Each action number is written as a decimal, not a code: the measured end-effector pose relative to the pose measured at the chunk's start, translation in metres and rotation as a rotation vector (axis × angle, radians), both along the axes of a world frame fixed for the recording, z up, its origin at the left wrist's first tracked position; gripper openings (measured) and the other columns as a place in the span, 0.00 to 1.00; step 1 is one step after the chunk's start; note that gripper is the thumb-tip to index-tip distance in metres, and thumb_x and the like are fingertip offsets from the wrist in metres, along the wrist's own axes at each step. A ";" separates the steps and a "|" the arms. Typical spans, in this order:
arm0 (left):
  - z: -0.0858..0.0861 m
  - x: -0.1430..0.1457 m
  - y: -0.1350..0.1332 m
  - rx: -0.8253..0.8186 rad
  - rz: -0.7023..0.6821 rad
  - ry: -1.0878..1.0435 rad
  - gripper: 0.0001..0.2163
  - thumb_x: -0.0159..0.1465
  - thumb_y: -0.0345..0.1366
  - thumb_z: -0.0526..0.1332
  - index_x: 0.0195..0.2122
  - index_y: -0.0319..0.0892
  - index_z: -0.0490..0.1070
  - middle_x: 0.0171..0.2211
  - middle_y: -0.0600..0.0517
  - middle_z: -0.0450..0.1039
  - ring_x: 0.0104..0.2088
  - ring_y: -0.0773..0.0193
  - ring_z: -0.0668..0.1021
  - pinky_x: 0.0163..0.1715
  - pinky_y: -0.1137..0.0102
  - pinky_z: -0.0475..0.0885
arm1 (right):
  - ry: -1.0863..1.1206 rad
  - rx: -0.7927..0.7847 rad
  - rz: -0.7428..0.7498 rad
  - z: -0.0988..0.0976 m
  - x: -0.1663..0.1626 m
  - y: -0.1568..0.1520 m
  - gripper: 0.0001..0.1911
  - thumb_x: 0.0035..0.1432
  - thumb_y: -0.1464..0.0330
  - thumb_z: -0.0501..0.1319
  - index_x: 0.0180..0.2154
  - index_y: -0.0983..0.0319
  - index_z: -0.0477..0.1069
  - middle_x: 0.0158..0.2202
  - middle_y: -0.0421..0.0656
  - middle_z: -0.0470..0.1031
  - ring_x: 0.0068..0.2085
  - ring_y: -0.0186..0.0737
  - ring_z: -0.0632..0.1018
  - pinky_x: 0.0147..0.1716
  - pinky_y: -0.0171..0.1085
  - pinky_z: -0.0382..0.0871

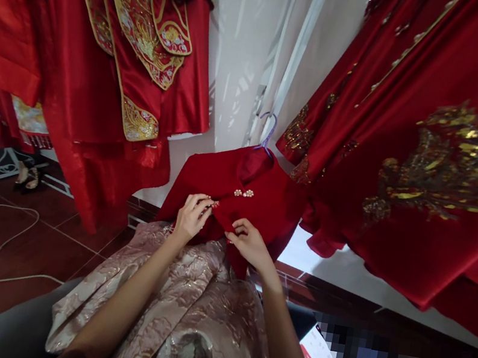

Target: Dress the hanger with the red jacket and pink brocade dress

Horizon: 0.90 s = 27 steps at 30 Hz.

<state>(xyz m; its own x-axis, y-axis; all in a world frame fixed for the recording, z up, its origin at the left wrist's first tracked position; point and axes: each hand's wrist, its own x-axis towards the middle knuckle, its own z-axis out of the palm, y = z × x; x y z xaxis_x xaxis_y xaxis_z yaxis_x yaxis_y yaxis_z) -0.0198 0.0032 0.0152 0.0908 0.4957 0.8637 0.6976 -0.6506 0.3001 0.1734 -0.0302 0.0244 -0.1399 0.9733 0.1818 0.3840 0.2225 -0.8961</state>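
Note:
A dark red garment [272, 197] with a V neck hangs in front of me on a purple hanger [269, 132]. Below its neckline sits a pearl-beaded clasp [244, 193]. My left hand [191, 217] has its fingertips pinched at a second beaded clasp [215, 204], lower on the front. On the other side of the opening, my right hand [249, 243] curls its fingers and pinches the front edge of the garment. A shiny pale pink brocade garment [192, 293] lies under my forearms.
Red embroidered gowns hang at left [136, 52] and at right [405, 170]. A white metal rack post [300, 48] stands behind. At lower left a pale cable [16, 278] crosses the tiled floor near high-heeled shoes [27, 176]. A lit phone [317, 357] is at lower right.

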 end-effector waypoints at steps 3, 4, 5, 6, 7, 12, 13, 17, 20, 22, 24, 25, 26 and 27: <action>0.003 0.001 0.000 0.045 -0.003 -0.027 0.10 0.63 0.34 0.55 0.45 0.45 0.70 0.42 0.48 0.72 0.44 0.62 0.73 0.45 0.66 0.70 | -0.017 0.005 0.009 0.003 -0.001 -0.002 0.13 0.46 0.64 0.62 0.33 0.61 0.62 0.26 0.36 0.69 0.24 0.30 0.70 0.25 0.31 0.62; 0.004 0.001 0.000 0.046 -0.009 -0.021 0.10 0.64 0.34 0.55 0.45 0.44 0.70 0.42 0.48 0.73 0.44 0.63 0.73 0.46 0.66 0.70 | -0.024 0.005 0.015 0.004 -0.001 -0.003 0.13 0.46 0.64 0.62 0.33 0.61 0.62 0.26 0.36 0.69 0.24 0.30 0.70 0.25 0.32 0.63; 0.005 0.002 0.000 0.041 -0.015 -0.007 0.10 0.64 0.33 0.54 0.45 0.44 0.70 0.42 0.48 0.73 0.45 0.63 0.74 0.46 0.66 0.71 | -0.028 0.005 0.023 0.005 -0.001 -0.004 0.13 0.46 0.64 0.62 0.33 0.61 0.62 0.26 0.36 0.69 0.24 0.30 0.70 0.25 0.32 0.63; 0.005 0.002 0.001 0.035 -0.020 0.013 0.11 0.64 0.33 0.54 0.46 0.44 0.70 0.42 0.48 0.73 0.45 0.63 0.74 0.46 0.66 0.71 | -0.031 0.004 0.032 0.006 -0.002 -0.004 0.12 0.46 0.64 0.62 0.33 0.61 0.62 0.26 0.36 0.69 0.24 0.30 0.70 0.25 0.31 0.62; 0.006 0.003 0.001 0.030 -0.022 0.036 0.11 0.64 0.32 0.54 0.46 0.45 0.70 0.42 0.48 0.73 0.45 0.63 0.73 0.46 0.66 0.71 | -0.032 0.002 0.040 0.007 -0.002 -0.005 0.12 0.46 0.64 0.62 0.33 0.61 0.62 0.26 0.36 0.69 0.23 0.30 0.69 0.24 0.31 0.62; 0.005 0.002 0.005 0.030 -0.024 0.071 0.09 0.63 0.31 0.54 0.43 0.45 0.71 0.41 0.49 0.74 0.45 0.64 0.74 0.45 0.67 0.72 | -0.023 -0.003 0.062 0.007 0.000 -0.006 0.11 0.47 0.65 0.61 0.32 0.60 0.62 0.25 0.36 0.69 0.24 0.31 0.70 0.24 0.31 0.62; 0.005 0.001 0.006 0.034 -0.032 0.068 0.09 0.63 0.31 0.54 0.42 0.44 0.71 0.40 0.49 0.74 0.44 0.64 0.74 0.45 0.67 0.72 | -0.021 -0.001 0.062 0.007 0.000 -0.005 0.11 0.47 0.66 0.61 0.33 0.60 0.62 0.26 0.36 0.69 0.24 0.31 0.70 0.24 0.31 0.63; 0.004 -0.003 0.006 0.055 -0.097 0.078 0.09 0.64 0.30 0.52 0.41 0.44 0.71 0.39 0.51 0.75 0.43 0.65 0.75 0.46 0.66 0.72 | -0.013 0.001 0.062 0.006 0.001 -0.005 0.11 0.46 0.67 0.61 0.32 0.61 0.62 0.26 0.36 0.69 0.24 0.30 0.69 0.24 0.31 0.62; 0.003 -0.004 0.005 0.079 -0.108 0.075 0.09 0.64 0.31 0.54 0.43 0.44 0.71 0.40 0.51 0.76 0.42 0.66 0.76 0.45 0.66 0.72 | -0.018 -0.006 0.075 0.006 0.000 -0.005 0.10 0.47 0.67 0.61 0.32 0.61 0.62 0.26 0.36 0.69 0.23 0.30 0.69 0.24 0.31 0.61; 0.002 -0.004 0.003 0.085 -0.087 0.069 0.09 0.63 0.31 0.55 0.43 0.44 0.71 0.40 0.51 0.76 0.41 0.65 0.76 0.45 0.67 0.72 | -0.024 -0.004 0.078 0.007 -0.001 -0.006 0.10 0.47 0.67 0.61 0.32 0.61 0.62 0.26 0.36 0.69 0.24 0.30 0.69 0.24 0.31 0.62; 0.001 -0.002 0.002 0.084 -0.062 0.066 0.10 0.63 0.32 0.55 0.44 0.45 0.71 0.39 0.51 0.76 0.41 0.65 0.76 0.44 0.67 0.72 | -0.031 0.004 0.073 0.007 -0.001 -0.006 0.11 0.47 0.67 0.61 0.33 0.61 0.62 0.26 0.36 0.69 0.24 0.31 0.70 0.25 0.32 0.63; 0.001 -0.001 0.002 0.083 -0.052 0.065 0.10 0.63 0.31 0.55 0.43 0.45 0.71 0.39 0.51 0.76 0.41 0.64 0.75 0.43 0.68 0.72 | -0.035 0.008 0.070 0.007 -0.001 -0.006 0.11 0.46 0.67 0.61 0.33 0.61 0.62 0.26 0.36 0.69 0.24 0.30 0.70 0.25 0.32 0.63; 0.001 0.000 0.002 0.084 -0.044 0.063 0.10 0.63 0.31 0.55 0.43 0.45 0.71 0.39 0.51 0.76 0.41 0.64 0.75 0.43 0.68 0.72 | -0.037 0.011 0.068 0.007 -0.001 -0.006 0.11 0.46 0.66 0.61 0.33 0.61 0.62 0.26 0.36 0.69 0.24 0.30 0.69 0.25 0.31 0.63; 0.001 0.000 0.003 0.087 -0.038 0.060 0.10 0.63 0.31 0.55 0.43 0.45 0.71 0.38 0.51 0.76 0.41 0.64 0.75 0.43 0.68 0.72 | -0.038 0.013 0.067 0.007 -0.001 -0.006 0.11 0.46 0.66 0.61 0.33 0.61 0.62 0.26 0.36 0.69 0.24 0.30 0.69 0.25 0.31 0.62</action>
<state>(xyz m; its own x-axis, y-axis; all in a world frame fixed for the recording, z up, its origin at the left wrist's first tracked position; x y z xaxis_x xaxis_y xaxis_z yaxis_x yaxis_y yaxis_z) -0.0195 0.0060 0.0160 0.1605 0.4147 0.8957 0.6872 -0.6983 0.2002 0.1727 -0.0362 0.0311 -0.2116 0.9592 0.1874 0.4020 0.2602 -0.8779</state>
